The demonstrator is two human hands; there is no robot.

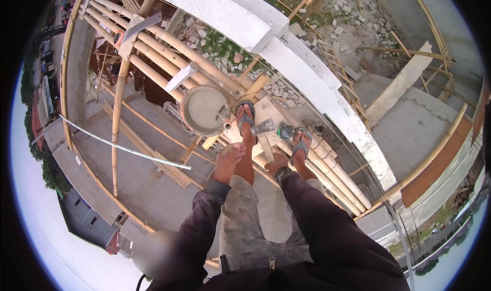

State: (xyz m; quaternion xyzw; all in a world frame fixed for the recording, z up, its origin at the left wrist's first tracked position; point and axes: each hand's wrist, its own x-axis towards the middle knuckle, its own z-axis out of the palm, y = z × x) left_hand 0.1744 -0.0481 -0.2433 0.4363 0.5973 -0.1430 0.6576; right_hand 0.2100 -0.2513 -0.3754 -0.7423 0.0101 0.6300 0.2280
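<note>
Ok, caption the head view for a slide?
Bamboo poles underfoot, a bucket by the left foot, right fingers around a wooden-handled tool.

Bright, diffuse daylight; strong fisheye edge distortion.

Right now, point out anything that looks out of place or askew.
The handsaw lies, apparently loose, over the raised bamboo poles, which looks precarious. Below, broken rubble lies scattered untidily.

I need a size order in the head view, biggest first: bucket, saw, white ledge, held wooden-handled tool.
1. White ledge
2. Bucket
3. Saw and wooden-handled tool: too close to rank; the right hand partly covers the tool.
</note>
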